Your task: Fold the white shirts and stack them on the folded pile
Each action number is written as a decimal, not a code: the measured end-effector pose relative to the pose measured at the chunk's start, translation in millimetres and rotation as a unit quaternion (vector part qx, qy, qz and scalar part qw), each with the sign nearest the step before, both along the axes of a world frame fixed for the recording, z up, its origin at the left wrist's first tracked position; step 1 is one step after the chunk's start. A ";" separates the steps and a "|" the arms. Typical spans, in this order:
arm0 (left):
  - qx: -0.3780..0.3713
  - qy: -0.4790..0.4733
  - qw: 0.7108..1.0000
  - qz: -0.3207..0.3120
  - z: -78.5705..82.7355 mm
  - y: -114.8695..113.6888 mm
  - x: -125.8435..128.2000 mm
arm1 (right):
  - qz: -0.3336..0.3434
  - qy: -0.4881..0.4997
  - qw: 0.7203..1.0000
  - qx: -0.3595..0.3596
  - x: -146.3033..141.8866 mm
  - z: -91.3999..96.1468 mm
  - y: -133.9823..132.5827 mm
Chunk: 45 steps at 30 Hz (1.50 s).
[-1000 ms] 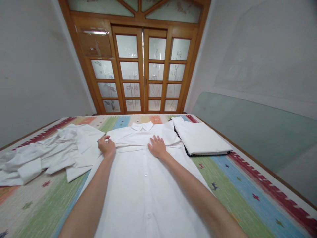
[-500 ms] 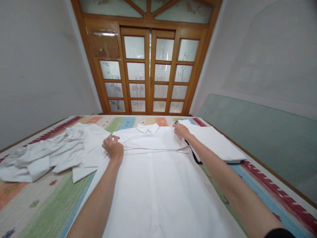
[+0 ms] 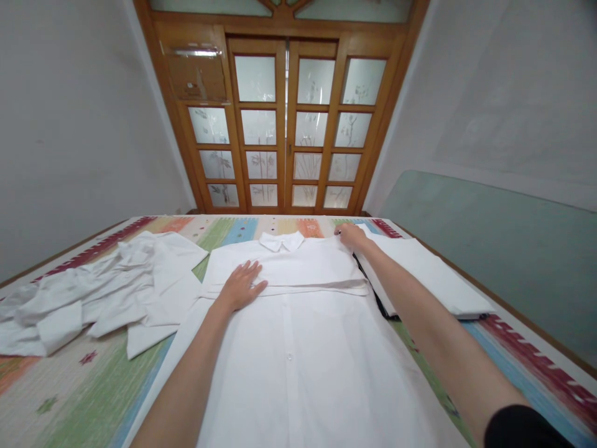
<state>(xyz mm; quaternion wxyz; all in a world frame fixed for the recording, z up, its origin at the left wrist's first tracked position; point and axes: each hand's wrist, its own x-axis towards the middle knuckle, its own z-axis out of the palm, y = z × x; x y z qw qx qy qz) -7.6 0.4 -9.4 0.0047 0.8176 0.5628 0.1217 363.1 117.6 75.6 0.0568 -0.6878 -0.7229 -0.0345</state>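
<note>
A white button-up shirt lies face up on a striped, many-coloured mat, collar at the far end, sleeves folded across its chest. My left hand rests flat on the folded sleeve at the shirt's left side, fingers stretched out. My right hand is at the shirt's far right shoulder corner, fingers curled and pinching the cloth there.
A crumpled heap of white garments lies left of the shirt. A folded white stack with a dark edge beneath sits to the right. A wooden glazed door stands beyond the mat, with grey walls on both sides.
My right hand moved from the middle of the folded sleeve out to the shirt's far right shoulder. My left hand opened from a curled grip and slid inward to lie flat.
</note>
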 end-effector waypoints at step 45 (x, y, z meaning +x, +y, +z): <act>0.001 0.015 1.000 0.008 4.2 0.5 1.8 | -0.034 0.214 0.958 0.189 -22.8 -94.0 -110.9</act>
